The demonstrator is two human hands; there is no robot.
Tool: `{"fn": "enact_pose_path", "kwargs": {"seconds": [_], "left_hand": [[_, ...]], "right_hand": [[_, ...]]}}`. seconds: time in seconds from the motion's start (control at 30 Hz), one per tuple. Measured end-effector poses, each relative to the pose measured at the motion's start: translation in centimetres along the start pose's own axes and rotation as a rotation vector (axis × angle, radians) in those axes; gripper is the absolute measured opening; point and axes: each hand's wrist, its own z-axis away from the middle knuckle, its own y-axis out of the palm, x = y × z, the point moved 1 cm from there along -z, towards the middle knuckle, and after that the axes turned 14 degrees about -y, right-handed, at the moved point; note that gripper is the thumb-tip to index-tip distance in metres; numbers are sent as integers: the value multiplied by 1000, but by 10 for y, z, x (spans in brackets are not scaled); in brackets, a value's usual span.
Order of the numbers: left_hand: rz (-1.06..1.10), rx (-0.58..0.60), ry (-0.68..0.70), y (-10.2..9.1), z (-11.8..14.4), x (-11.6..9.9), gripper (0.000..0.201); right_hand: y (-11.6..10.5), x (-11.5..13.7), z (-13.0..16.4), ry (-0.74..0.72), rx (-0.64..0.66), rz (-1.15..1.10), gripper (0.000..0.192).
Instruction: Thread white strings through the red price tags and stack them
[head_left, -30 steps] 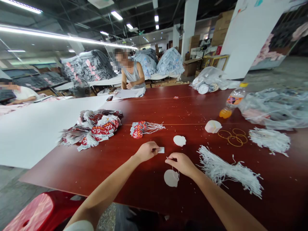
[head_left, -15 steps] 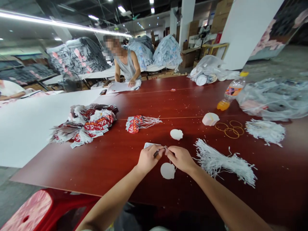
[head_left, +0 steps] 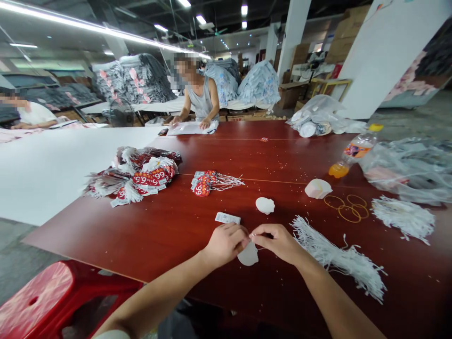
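My left hand [head_left: 228,242] and my right hand [head_left: 277,240] meet fingertip to fingertip above the table, both closed in a pinch on a thin white tag string [head_left: 260,248]. Just below the fingertips is a white hang tag [head_left: 248,254], blank side up and partly covered by my left hand. Beyond my left hand lies a white barcode label [head_left: 228,218]. A small stack of blank-backed tags [head_left: 264,205] sits a little farther off. To the right of my right hand spreads a bundle of white strings [head_left: 339,256].
Finished-looking red tags [head_left: 205,183] with strings lie mid-table, and a larger tag heap [head_left: 137,176] is at left. Rubber bands [head_left: 349,212], a pale block [head_left: 318,188], another string bundle [head_left: 404,216] and a tilted bottle [head_left: 355,150] are at right. A co-worker [head_left: 201,99] stands across the table.
The view has shifted, so the scene sits slightly lower and to the right. My left hand has drawn back from the barcode label, which now shows fully. Both hands still pinch together.
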Motion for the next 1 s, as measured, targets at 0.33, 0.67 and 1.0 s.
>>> {"fn": "enact_pose_path", "kwargs": {"seconds": [0.33, 0.67, 1.0], "left_hand": [[25, 190, -50, -2, 38, -18, 13], [-430, 0, -580, -107, -57, 148, 24], [-17, -216, -229, -33, -52, 110, 19]], "right_hand": [[-16, 6, 12, -4, -248, -995, 16], [44, -25, -129, 237, -467, -563, 40], [-60, -6, -14, 367, -131, 464, 4]]}}
